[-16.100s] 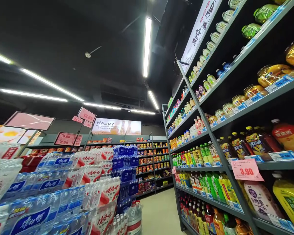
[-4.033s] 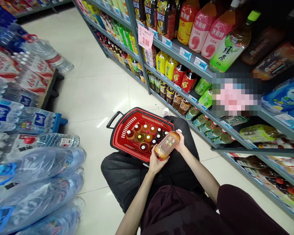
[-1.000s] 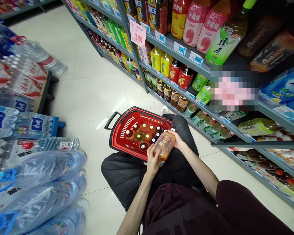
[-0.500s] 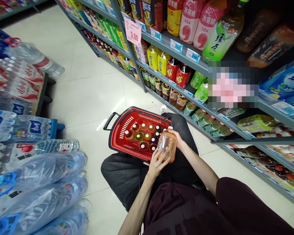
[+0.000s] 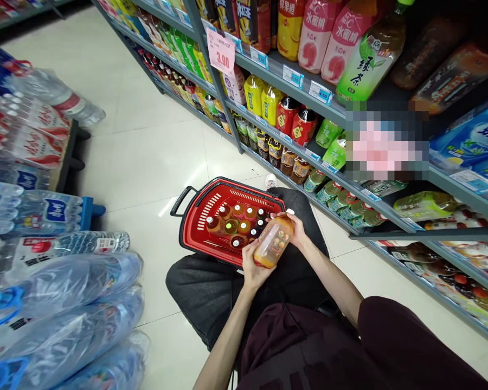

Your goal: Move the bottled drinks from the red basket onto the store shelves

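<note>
While both hands grip | clear plastic bottle point(image 5: 273, 241) | slatted red basket point(image 5: 199, 216)

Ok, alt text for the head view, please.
Both hands, left hand and right hand, hold an orange drink bottle over a red basket of bottles on the shop floor, beside drink shelves.

A single head-worn camera is looking forward and steeply down along a shop aisle, sitting close above the person's lap and the red basket point(image 5: 195, 227), with the drink shelves point(image 5: 333, 114) running along its right side.
</note>
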A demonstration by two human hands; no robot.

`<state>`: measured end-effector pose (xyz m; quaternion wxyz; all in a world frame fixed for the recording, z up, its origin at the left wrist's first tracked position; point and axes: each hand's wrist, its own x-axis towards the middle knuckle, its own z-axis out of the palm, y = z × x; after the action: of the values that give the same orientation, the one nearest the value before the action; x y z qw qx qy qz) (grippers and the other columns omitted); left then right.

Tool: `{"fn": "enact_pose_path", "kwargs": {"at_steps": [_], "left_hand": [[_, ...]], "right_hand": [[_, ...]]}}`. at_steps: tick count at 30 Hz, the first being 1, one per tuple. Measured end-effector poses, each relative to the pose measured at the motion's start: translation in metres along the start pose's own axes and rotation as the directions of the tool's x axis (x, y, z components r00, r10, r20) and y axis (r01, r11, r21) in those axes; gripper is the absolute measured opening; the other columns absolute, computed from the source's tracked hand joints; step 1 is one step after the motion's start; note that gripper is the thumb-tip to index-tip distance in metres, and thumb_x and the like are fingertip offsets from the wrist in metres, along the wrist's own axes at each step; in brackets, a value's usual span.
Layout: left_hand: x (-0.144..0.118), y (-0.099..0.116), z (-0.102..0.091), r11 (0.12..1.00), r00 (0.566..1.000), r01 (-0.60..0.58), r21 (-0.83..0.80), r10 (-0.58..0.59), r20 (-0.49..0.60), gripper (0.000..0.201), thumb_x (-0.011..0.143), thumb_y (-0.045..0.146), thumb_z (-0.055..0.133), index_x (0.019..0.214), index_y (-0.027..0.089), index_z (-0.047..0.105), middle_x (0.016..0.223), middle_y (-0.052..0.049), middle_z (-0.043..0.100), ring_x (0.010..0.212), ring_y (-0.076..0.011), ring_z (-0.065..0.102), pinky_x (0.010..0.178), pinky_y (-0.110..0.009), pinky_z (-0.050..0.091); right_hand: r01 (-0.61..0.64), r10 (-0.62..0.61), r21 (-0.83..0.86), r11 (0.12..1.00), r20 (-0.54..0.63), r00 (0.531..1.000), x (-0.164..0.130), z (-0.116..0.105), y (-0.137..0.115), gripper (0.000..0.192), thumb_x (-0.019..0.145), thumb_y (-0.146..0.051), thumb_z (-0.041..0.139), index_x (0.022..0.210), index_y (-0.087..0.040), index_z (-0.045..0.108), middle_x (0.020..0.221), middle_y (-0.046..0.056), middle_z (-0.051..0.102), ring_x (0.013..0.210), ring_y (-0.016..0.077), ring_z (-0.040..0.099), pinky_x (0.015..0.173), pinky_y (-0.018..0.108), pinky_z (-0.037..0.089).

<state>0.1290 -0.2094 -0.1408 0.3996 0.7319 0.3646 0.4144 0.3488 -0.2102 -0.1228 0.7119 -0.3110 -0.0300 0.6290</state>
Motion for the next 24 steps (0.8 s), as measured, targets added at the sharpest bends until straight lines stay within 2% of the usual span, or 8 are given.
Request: {"fn": "enact_pose_path", "kwargs": {"at_steps": [4,7,9,13,15,17,20,24], "left_hand": [[0.002,0.003,-0.004,0.877,0.912,0.41,-0.252,-0.39,0.128,0.091,0.068,0.05,0.094,0.142,0.024,0.048,0.144,-0.015,0.056,0.133,-0.0384,0.057,0.118,-0.057,0.044],[0.003,-0.002,-0.008,0.756,0.835,0.55,-0.353,-0.504,0.22,0.087,0.08,0.072,0.075,0.144,0.019,0.048,0.141,-0.018,0.061,0.126,-0.0366,0.064,0.107,-0.05,0.054],[0.003,-0.006,-0.009,0.584,0.713,0.7,-0.41,-0.6,0.363,0.091,0.086,0.084,0.056,0.147,0.017,0.047,0.125,-0.019,0.07,0.1,-0.0336,0.074,0.081,-0.044,0.062],[0.004,-0.009,-0.011,0.158,0.361,0.925,-0.346,-0.648,0.671,0.104,0.09,0.092,0.028,0.143,0.006,0.054,0.083,-0.018,0.075,0.053,-0.0265,0.067,0.047,-0.033,0.052],[0.005,-0.009,-0.009,0.121,0.317,0.941,-0.315,-0.638,0.702,0.101,0.093,0.088,0.025,0.141,0.004,0.056,0.084,-0.02,0.075,0.059,-0.0289,0.071,0.051,-0.034,0.055],[0.005,-0.008,-0.004,0.154,0.351,0.931,-0.332,-0.634,0.689,0.093,0.095,0.085,0.031,0.147,0.011,0.051,0.106,-0.021,0.076,0.08,-0.0338,0.076,0.059,-0.038,0.06],[0.004,-0.008,0.004,0.385,0.582,0.81,-0.443,-0.62,0.526,0.09,0.092,0.084,0.045,0.152,0.017,0.045,0.143,-0.021,0.063,0.123,-0.0409,0.067,0.086,-0.048,0.063],[0.006,-0.006,0.006,0.675,0.814,0.58,-0.456,-0.499,0.298,0.111,0.062,0.062,0.096,0.151,0.023,0.041,0.158,-0.018,0.046,0.149,-0.0396,0.043,0.124,-0.051,0.038]], "right_hand": [[-0.04,0.043,-0.085,0.996,0.027,0.999,0.0,-0.003,0.0,0.025,0.074,-0.041,0.08,0.09,-0.021,0.077,0.114,0.008,0.08,0.116,0.0344,0.072,0.106,0.049,0.054],[-0.056,0.068,-0.131,0.99,0.092,0.993,-0.001,-0.003,0.002,0.024,0.072,-0.04,0.081,0.087,-0.021,0.077,0.118,0.009,0.078,0.12,0.0344,0.07,0.106,0.048,0.053],[-0.05,0.069,-0.155,0.987,0.117,0.991,0.0,-0.002,0.003,0.024,0.071,-0.041,0.082,0.082,-0.02,0.077,0.116,0.01,0.078,0.12,0.0349,0.069,0.105,0.047,0.053],[-0.024,0.037,-0.162,0.986,0.077,0.996,0.002,-0.003,0.005,0.022,0.072,-0.041,0.081,0.077,-0.02,0.077,0.104,0.008,0.079,0.116,0.0336,0.07,0.104,0.045,0.053],[-0.016,0.021,-0.143,0.99,0.033,0.999,0.003,-0.004,0.006,0.019,0.071,-0.038,0.08,0.074,-0.019,0.076,0.094,0.007,0.078,0.113,0.0331,0.07,0.104,0.045,0.052],[-0.018,0.017,-0.113,0.993,-0.017,1.0,0.005,-0.006,0.006,0.017,0.068,-0.035,0.08,0.071,-0.019,0.075,0.088,0.006,0.076,0.108,0.0332,0.072,0.103,0.045,0.053],[-0.019,0.013,-0.055,0.998,-0.097,0.995,0.007,-0.008,0.006,0.016,0.066,-0.034,0.08,0.068,-0.02,0.074,0.086,0.005,0.077,0.103,0.0332,0.073,0.101,0.046,0.055],[-0.012,0.014,0.017,1.0,-0.183,0.983,0.01,-0.01,0.007,0.018,0.068,-0.037,0.082,0.07,-0.021,0.073,0.086,0.005,0.078,0.098,0.0316,0.075,0.099,0.046,0.056]]}}
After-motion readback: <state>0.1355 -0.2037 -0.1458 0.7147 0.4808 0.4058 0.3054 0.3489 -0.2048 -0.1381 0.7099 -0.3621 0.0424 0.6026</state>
